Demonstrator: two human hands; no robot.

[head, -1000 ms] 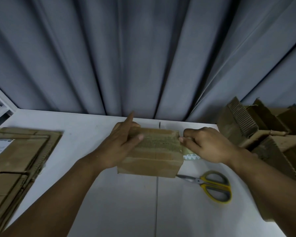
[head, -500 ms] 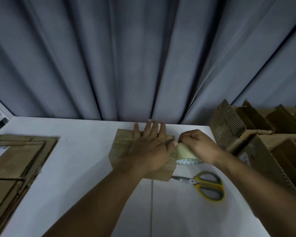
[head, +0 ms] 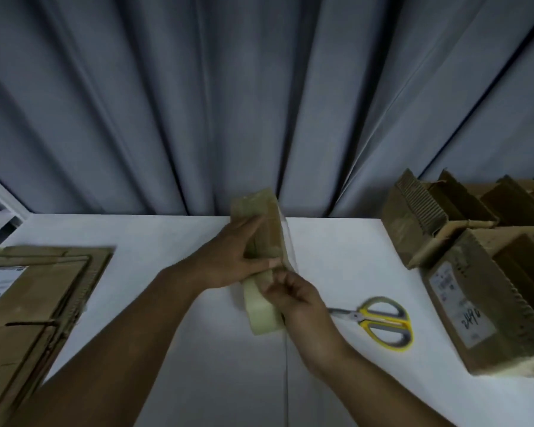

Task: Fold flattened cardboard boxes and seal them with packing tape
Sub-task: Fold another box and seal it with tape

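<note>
A small brown cardboard box (head: 259, 208) is lifted off the white table (head: 173, 241) and turned on end, one narrow face towards me. My left hand (head: 232, 260) grips it from the left, thumb across its lower part. Just below it, my right hand (head: 293, 297) holds a pale roll of packing tape (head: 259, 312). A clear strip of tape (head: 287, 241) runs from the roll up along the box's right edge. The image is slightly blurred by motion.
Yellow-handled scissors (head: 379, 322) lie on the table right of my hands. A stack of flattened cardboard (head: 34, 297) lies at the left edge. Several folded boxes (head: 475, 272) crowd the right side. A grey curtain (head: 259, 103) hangs behind the table.
The box lay flat under my left palm; now my left hand has lifted and turned it on end. My right hand has brought the tape roll down towards me, below the box.
</note>
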